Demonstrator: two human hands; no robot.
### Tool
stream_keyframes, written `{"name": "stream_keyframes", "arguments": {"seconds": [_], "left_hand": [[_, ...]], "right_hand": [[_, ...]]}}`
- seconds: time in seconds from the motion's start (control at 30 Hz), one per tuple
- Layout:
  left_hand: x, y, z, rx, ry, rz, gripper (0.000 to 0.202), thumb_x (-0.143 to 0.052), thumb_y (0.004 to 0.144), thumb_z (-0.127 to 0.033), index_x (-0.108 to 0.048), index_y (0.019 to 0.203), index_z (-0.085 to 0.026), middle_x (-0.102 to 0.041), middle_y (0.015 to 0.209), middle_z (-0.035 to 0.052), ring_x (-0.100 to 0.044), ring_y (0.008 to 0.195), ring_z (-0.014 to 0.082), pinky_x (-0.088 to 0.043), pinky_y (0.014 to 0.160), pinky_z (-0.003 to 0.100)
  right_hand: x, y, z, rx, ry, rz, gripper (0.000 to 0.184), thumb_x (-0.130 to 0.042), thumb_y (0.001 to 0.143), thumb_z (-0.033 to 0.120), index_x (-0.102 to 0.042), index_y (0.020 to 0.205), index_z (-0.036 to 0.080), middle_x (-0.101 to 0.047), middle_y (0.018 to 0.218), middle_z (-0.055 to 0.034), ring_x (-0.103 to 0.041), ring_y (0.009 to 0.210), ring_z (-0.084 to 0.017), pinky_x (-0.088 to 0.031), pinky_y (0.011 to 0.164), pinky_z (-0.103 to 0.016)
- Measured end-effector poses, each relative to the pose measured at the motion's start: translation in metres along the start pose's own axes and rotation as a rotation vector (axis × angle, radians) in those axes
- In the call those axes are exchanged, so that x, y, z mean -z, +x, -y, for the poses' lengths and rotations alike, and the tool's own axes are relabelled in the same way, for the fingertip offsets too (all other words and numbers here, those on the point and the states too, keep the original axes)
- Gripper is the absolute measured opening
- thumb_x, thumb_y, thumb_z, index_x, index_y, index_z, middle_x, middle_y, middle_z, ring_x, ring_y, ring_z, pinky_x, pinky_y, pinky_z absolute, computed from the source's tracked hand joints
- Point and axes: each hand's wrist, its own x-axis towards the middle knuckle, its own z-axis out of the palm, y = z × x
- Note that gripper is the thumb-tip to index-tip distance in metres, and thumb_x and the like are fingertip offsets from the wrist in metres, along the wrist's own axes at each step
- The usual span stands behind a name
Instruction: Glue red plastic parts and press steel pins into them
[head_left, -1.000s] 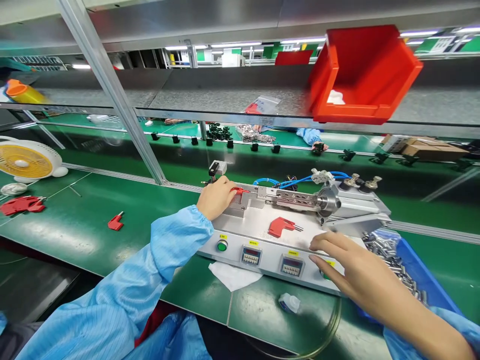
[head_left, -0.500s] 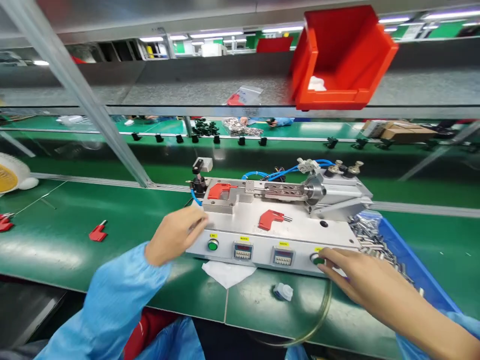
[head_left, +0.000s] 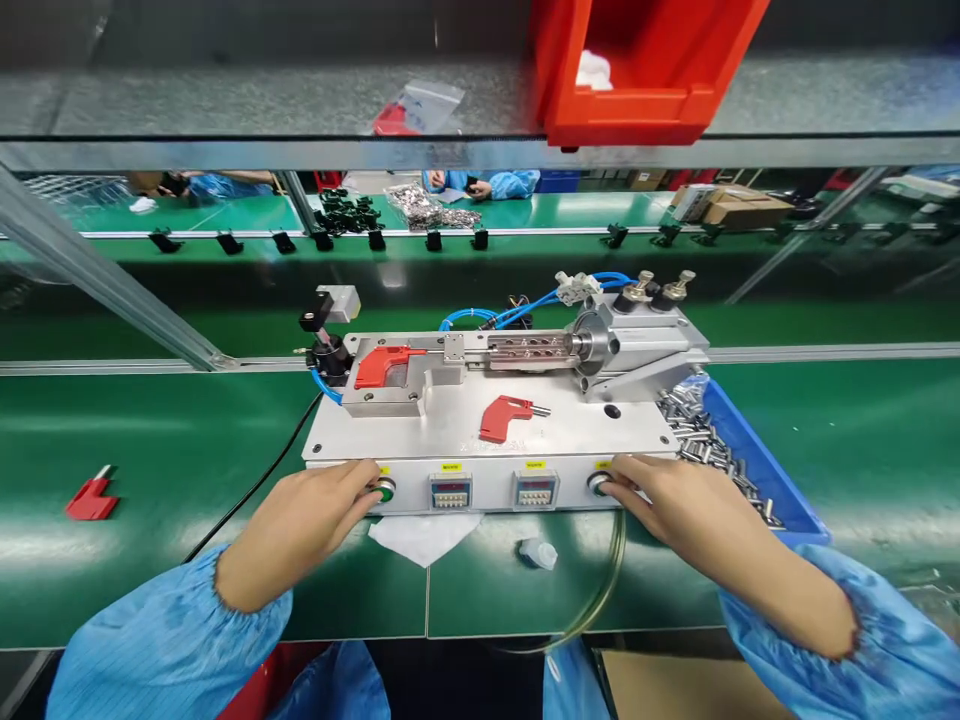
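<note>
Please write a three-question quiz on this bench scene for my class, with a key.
1. True or false: the blue tray is right of the machine in the picture.
2. On the machine, the red part lying outside the fixture points its metal pin: A) left B) right C) toward the person.
3. Fill the gap: the left hand is at a ____ button.

Key: 1. True. 2. B. 3. Green.

Bright, diffuse light puts pale glare on the green tabletop (head_left: 172, 430); the bench machine (head_left: 442, 430) looks crisp. Wide-angle stretch bends the edges, and distant cardboard boxes (head_left: 746, 210) seem slightly soft.
</note>
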Motion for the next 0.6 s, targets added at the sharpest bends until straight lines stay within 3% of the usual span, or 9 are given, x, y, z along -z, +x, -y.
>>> {"name": "stream_keyframes", "arguments": {"seconds": [0.17,0.3,0.47,0.53,0.6], "left_hand": [[-0.010,-0.002,-0.006,0.002,0.057,-0.129,0.027,-0.040,0.111,-0.032,-0.053,0.089,-0.026,-0.072,0.070,-0.0032,-0.068,0.057,0.0208,-0.036,0.053,0.031],[-0.017,-0.004,-0.005,-0.013,-0.089,-0.256,0.026,-0.040,0.113,-0.036,-0.056,0.097,-0.024,-0.072,0.073,-0.0039,-0.071,0.061,0.0168,-0.043,0.055,0.028],[-0.008,-0.002,-0.009,-0.071,-0.271,-0.254,0.022,-0.046,0.113,-0.037,-0.059,0.102,-0.024,-0.071,0.075,-0.0057,-0.068,0.059,0.0130,-0.047,0.056,0.024],[0.000,0.005,-0.019,-0.146,-0.333,-0.279,0.019,-0.049,0.112,-0.032,-0.060,0.100,-0.023,-0.071,0.079,-0.0039,-0.067,0.063,0.0131,-0.049,0.061,0.025],[0.006,0.018,-0.033,-0.231,-0.385,-0.349,0.014,-0.052,0.110,-0.028,-0.062,0.101,-0.022,-0.072,0.085,0.0001,-0.068,0.074,0.0160,-0.052,0.070,0.027]], "right_hand": [[0.000,0.003,0.011,-0.007,-0.125,0.011,0.015,-0.064,0.098,0.020,-0.062,0.083,0.021,-0.066,0.065,-0.0028,-0.062,0.058,-0.021,-0.022,0.053,-0.032],[0.002,0.001,0.022,-0.008,-0.193,0.025,0.014,-0.063,0.097,0.013,-0.063,0.085,0.019,-0.070,0.072,-0.0050,-0.066,0.065,-0.022,-0.029,0.057,-0.033],[0.018,0.004,0.024,-0.048,-0.148,0.101,0.012,-0.068,0.098,0.020,-0.065,0.087,0.018,-0.074,0.081,-0.0069,-0.068,0.068,-0.023,-0.029,0.055,-0.032],[0.029,0.005,0.027,-0.061,-0.093,0.064,0.012,-0.071,0.097,0.023,-0.066,0.087,0.019,-0.075,0.082,-0.0065,-0.068,0.068,-0.023,-0.029,0.054,-0.031],[0.037,0.003,0.034,-0.059,0.042,-0.082,0.010,-0.070,0.098,0.025,-0.067,0.091,0.020,-0.076,0.086,-0.0053,-0.069,0.071,-0.023,-0.034,0.056,-0.031]]}}
